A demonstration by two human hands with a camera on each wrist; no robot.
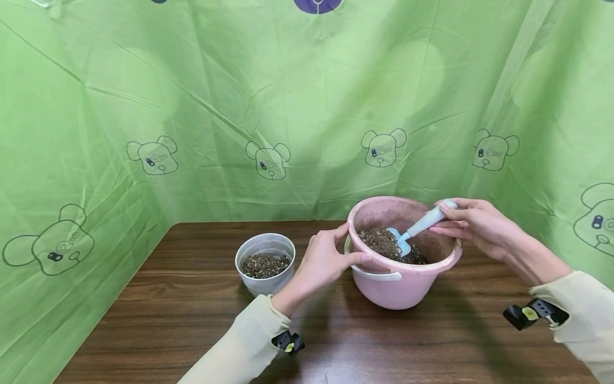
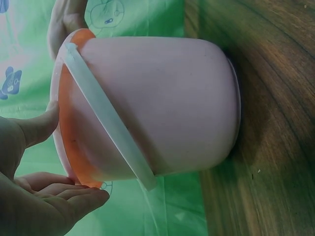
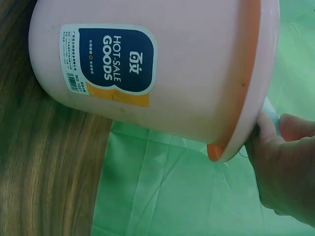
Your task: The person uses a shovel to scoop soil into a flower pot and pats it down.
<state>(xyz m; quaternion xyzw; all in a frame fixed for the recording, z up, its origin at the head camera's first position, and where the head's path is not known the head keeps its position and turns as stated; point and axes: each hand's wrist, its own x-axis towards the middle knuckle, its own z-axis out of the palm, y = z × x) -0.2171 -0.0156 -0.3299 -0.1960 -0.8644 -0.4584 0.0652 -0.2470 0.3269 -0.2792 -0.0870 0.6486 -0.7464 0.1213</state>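
A pink bucket (image 1: 398, 290) with dark soil (image 1: 381, 242) inside stands at the right of the table in the head view. My left hand (image 1: 328, 256) holds its left rim, the thumb on the front part and the fingers spread toward the back. In my right hand (image 1: 479, 224), at the bucket's far right rim, I grip the pale blue handle of a small garden trowel (image 1: 424, 221). The trowel's blade reaches down into the soil, partly covered by it. The white carrying handle (image 2: 106, 115) hangs against the bucket's outer wall in the left wrist view.
Left of the bucket, a white plastic pot (image 1: 266, 240) has soil in its lower part. Both containers stand on a dark wood-grain table (image 1: 192, 314). Green cloth (image 1: 307, 96) with bear drawings encloses the back and sides. A printed label (image 3: 108, 64) is on the bucket's wall.
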